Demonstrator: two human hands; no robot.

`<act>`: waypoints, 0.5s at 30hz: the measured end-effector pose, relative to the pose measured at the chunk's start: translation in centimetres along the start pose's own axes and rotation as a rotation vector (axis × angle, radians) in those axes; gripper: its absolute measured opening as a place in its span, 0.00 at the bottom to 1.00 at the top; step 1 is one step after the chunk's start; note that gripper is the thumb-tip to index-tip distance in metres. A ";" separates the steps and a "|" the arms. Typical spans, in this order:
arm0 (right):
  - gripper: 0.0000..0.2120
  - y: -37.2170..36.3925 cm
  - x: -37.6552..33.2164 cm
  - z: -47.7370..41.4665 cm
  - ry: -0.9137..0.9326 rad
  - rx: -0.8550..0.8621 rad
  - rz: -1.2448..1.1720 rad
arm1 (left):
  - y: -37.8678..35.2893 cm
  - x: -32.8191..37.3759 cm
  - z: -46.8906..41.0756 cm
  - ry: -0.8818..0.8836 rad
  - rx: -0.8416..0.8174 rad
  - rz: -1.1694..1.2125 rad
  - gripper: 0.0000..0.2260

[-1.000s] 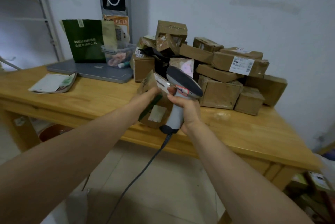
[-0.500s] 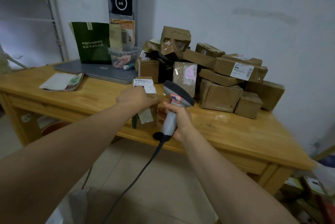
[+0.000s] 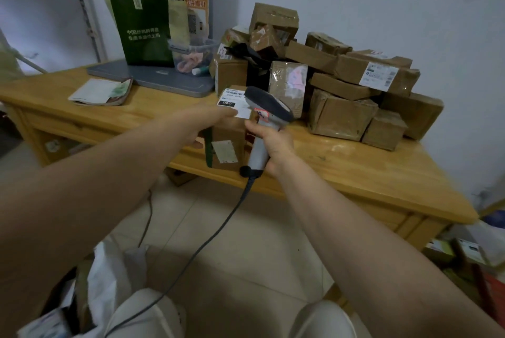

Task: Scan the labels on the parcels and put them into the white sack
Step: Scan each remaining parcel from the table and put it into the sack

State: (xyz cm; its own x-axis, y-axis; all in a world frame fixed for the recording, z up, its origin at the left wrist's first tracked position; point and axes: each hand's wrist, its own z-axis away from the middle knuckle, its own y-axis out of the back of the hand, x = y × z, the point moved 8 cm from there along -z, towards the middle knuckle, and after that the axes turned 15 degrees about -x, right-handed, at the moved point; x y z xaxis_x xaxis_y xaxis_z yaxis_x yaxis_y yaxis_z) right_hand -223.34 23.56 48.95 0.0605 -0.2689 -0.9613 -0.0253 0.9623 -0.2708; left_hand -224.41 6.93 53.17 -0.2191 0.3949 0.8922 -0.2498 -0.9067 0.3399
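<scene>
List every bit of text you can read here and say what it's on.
"060": label on the held parcel; its other print is too small.
"中国": start of the white print on the green bag; the rest is blurred.
Orange poster, pile label, scanner sticker: unreadable.

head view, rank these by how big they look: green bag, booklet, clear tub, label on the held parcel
1. green bag
2. booklet and clear tub, about alike, unranked
3. label on the held parcel, though nearer
</scene>
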 end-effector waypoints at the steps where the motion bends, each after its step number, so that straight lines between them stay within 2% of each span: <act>1: 0.17 -0.1 0.1 0.1 0.007 0.002 0.021 | 0.4 -0.8 0.4 0.025 0.021 0.113 0.17; 3: 0.16 -0.1 0.2 0.5 0.021 0.000 0.024 | 0.8 -2.6 0.9 0.063 0.000 0.299 0.15; 6: 0.17 0.4 1.4 1.4 0.021 0.011 0.028 | -0.1 -6.1 1.0 0.070 -0.157 0.597 0.09; 8: 0.17 0.7 2.9 2.1 0.005 0.025 0.038 | -1.1 -8.3 0.9 0.055 -0.250 0.739 0.10; 11: 0.16 1.1 4.8 3.0 -0.026 0.026 0.043 | -2.7 -10.1 1.0 -0.001 -0.341 0.764 0.20; 15: 0.17 1.5 5.6 3.7 -0.041 0.010 0.034 | -3.9 -11.0 1.1 -0.034 -0.389 0.782 0.19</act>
State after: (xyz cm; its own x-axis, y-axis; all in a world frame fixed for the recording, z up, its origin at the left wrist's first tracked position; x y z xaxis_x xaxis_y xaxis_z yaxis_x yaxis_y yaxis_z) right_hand -219.34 23.67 43.30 0.1006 -0.2341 -0.9670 -0.0178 0.9714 -0.2370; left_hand -220.02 6.01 42.34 -0.4359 -0.3296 0.8374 -0.3453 -0.7980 -0.4939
